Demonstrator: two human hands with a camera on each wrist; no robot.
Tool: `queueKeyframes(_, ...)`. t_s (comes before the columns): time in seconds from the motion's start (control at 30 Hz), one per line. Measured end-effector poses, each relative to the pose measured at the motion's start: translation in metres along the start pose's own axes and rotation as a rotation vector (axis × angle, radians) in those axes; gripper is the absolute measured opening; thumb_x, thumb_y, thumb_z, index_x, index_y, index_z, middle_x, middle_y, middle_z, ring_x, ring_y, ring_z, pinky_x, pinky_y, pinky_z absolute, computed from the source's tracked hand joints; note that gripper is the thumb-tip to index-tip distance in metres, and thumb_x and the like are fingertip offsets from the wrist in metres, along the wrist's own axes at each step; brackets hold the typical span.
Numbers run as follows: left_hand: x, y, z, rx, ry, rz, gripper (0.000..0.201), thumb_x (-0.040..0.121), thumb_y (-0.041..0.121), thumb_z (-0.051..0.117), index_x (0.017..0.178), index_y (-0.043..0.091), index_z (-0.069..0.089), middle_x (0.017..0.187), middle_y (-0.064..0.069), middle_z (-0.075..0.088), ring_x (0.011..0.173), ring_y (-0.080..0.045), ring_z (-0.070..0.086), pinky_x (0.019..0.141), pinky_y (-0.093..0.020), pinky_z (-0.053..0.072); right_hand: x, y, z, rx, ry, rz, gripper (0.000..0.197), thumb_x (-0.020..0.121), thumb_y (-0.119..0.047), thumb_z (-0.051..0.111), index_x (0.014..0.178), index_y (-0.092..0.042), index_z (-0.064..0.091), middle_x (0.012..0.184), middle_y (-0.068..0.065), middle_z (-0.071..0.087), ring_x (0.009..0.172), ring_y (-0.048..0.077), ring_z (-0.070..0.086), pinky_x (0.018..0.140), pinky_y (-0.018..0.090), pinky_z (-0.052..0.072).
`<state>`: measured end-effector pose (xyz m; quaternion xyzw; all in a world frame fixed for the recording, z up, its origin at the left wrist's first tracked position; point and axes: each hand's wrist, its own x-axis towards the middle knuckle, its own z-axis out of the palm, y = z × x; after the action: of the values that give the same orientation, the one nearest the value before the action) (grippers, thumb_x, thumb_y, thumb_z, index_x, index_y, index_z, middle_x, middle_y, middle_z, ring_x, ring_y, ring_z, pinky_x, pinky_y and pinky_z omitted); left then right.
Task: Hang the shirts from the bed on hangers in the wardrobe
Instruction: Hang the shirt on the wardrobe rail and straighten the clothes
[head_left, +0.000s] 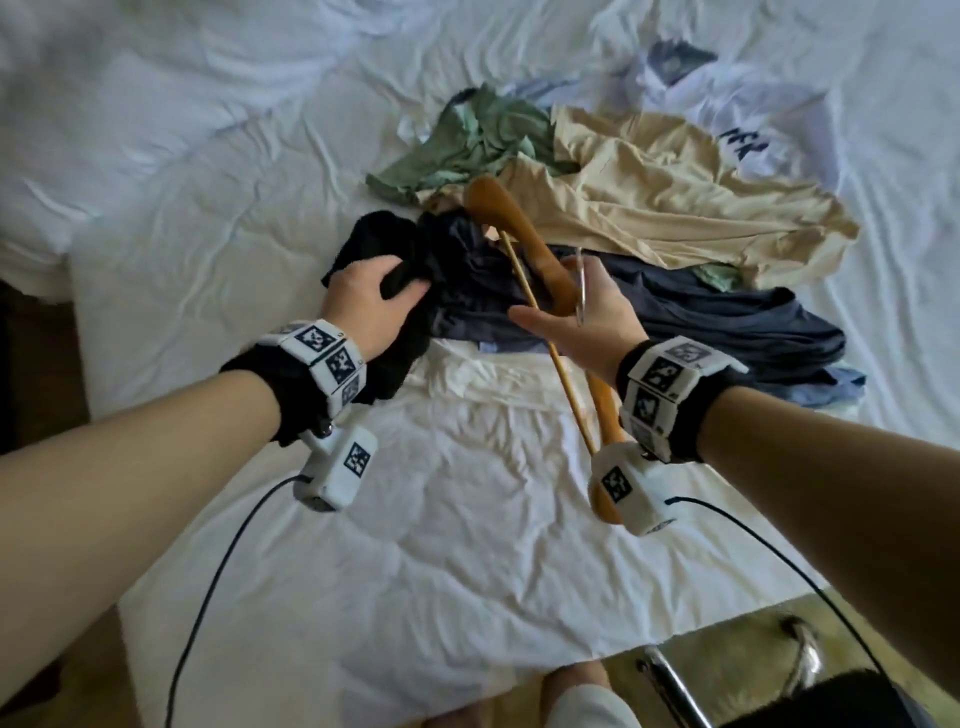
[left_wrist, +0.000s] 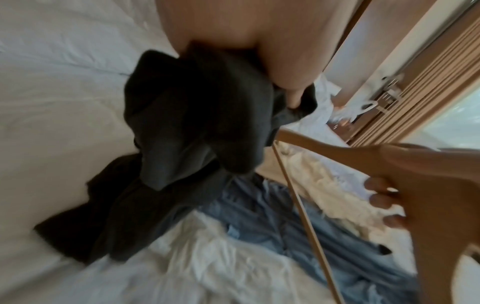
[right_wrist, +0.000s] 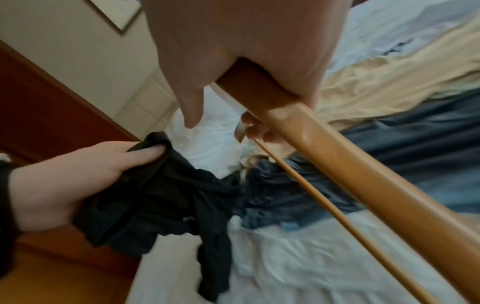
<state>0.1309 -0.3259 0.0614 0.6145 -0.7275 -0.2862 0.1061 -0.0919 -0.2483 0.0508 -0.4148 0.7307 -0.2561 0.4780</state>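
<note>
From the head view we see our left hand (head_left: 371, 299) bunching a black shirt (head_left: 374, 244) at the near edge of a pile of clothes on the white bed (head_left: 467, 545). Our right hand (head_left: 587, 317) holds a wooden hanger (head_left: 511, 228) by its middle, thumb stretched out, above a navy shirt (head_left: 727, 317). A tan shirt (head_left: 665, 197) and a green shirt (head_left: 467, 140) lie farther back, with a white printed shirt (head_left: 753, 104) beyond them.

In the left wrist view our fingers are curled into the black shirt (left_wrist: 197, 115), which trails down onto the sheet; the hanger (left_wrist: 428, 195) sits to the right with fingertips (left_wrist: 376, 200) wrapped round it.

In the right wrist view our palm and fingers close round the hanger (right_wrist: 337, 156), and our left hand (right_wrist: 78, 181) clutches the black shirt (right_wrist: 155, 201).
</note>
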Motion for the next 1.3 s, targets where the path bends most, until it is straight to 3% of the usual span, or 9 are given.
queueKeyframes(0.1, -0.017, 0.025, -0.047, -0.124, -0.008, 0.022, 0.025, 0.098, 0.028, 0.054, 0.085, 0.009, 0.062, 0.079, -0.004, 0.06, 0.078, -0.021, 0.055, 0.062, -0.024, 0.032, -0.025, -0.067, 0.009, 0.058, 0.017, -0.154, 0.075, 0.079, -0.037, 0.083, 0.139, -0.021, 0.04, 0.109, -0.008, 0.055, 0.1, 0.016, 0.059, 0.09, 0.036, 0.052)
queueKeyframes(0.27, -0.045, 0.075, -0.141, -0.362, -0.043, 0.124, 0.032, 0.104, 0.028, 0.039, 0.096, 0.012, 0.065, 0.087, 0.001, 0.066, 0.084, -0.014, 0.06, 0.076, -0.03, 0.043, -0.063, -0.18, 0.011, 0.068, 0.051, -0.383, 0.063, 0.075, -0.007, 0.075, 0.13, -0.021, 0.048, 0.079, -0.007, 0.064, 0.062, 0.004, 0.062, 0.061, 0.027, 0.051)
queueKeyframes(0.43, -0.066, 0.107, -0.233, -0.462, 0.118, 0.202, 0.043, 0.105, 0.029, 0.035, 0.094, -0.001, 0.063, 0.08, -0.009, 0.063, 0.074, -0.019, 0.055, 0.07, -0.033, 0.041, -0.111, -0.267, -0.007, -0.011, 0.027, -0.508, 0.052, 0.077, -0.001, 0.067, 0.122, -0.023, 0.055, 0.095, 0.006, 0.071, 0.087, 0.023, 0.07, 0.078, 0.043, 0.059)
queueKeyframes(0.57, -0.083, 0.121, -0.27, -0.534, 0.199, 0.278, 0.039, 0.102, 0.032, 0.039, 0.071, 0.014, 0.054, 0.065, -0.004, 0.054, 0.065, -0.02, 0.051, 0.068, -0.037, 0.04, -0.143, -0.304, -0.02, 0.023, -0.062, -0.526, 0.054, 0.081, 0.011, 0.063, 0.126, -0.018, 0.054, 0.091, 0.004, 0.067, 0.075, 0.017, 0.064, 0.062, 0.032, 0.054)
queueKeyframes(0.73, -0.12, 0.14, -0.306, -0.473, 0.315, 0.299, 0.042, 0.105, 0.036, 0.037, 0.079, 0.011, 0.059, 0.073, -0.01, 0.061, 0.066, -0.016, 0.055, 0.06, -0.026, 0.04, -0.177, -0.337, -0.028, 0.043, -0.073, -0.601, 0.059, 0.081, 0.017, 0.056, 0.131, -0.014, 0.054, 0.088, -0.003, 0.063, 0.068, 0.005, 0.062, 0.06, 0.024, 0.054)
queueKeyframes(0.87, -0.137, 0.139, -0.341, -0.264, 0.431, 0.405, 0.035, 0.104, 0.025, 0.041, 0.07, 0.02, 0.052, 0.067, 0.001, 0.057, 0.066, -0.011, 0.054, 0.059, -0.024, 0.036, -0.196, -0.359, -0.036, -0.09, 0.004, -0.759, 0.06, 0.075, 0.002, 0.059, 0.13, -0.019, 0.054, 0.086, 0.004, 0.063, 0.07, 0.017, 0.064, 0.061, 0.034, 0.052)
queueKeyframes(1.03, -0.143, 0.127, -0.374, -0.204, 0.539, 0.418, 0.038, 0.103, 0.028, 0.046, 0.068, 0.015, 0.053, 0.059, 0.002, 0.054, 0.054, 0.0, 0.048, 0.055, -0.023, 0.034, -0.209, -0.386, -0.053, -0.165, 0.112, -0.893, 0.058, 0.078, 0.003, 0.055, 0.132, -0.02, 0.055, 0.078, -0.007, 0.058, 0.054, -0.003, 0.055, 0.051, 0.012, 0.04)
queueKeyframes(1.2, -0.172, 0.131, -0.39, -0.38, 0.202, 0.323, 0.044, 0.087, 0.053, 0.059, 0.061, 0.018, 0.059, 0.056, 0.004, 0.057, 0.053, -0.006, 0.053, 0.059, -0.026, 0.041, -0.219, -0.411, -0.066, -0.065, 0.171, -0.913, 0.058, 0.078, 0.004, 0.054, 0.131, -0.02, 0.054, 0.087, 0.006, 0.062, 0.064, 0.019, 0.058, 0.055, 0.03, 0.047)
queueKeyframes(1.3, -0.188, 0.136, -0.395, -0.03, -0.011, 0.22, 0.057, 0.068, 0.067, 0.068, 0.059, 0.011, 0.06, 0.055, 0.001, 0.058, 0.05, -0.01, 0.054, 0.053, -0.022, 0.041, -0.221, -0.415, -0.074, -0.065, 0.213, -0.913, 0.057, 0.083, 0.005, 0.053, 0.134, -0.02, 0.052, 0.085, 0.003, 0.06, 0.059, 0.013, 0.055, 0.047, 0.022, 0.044)
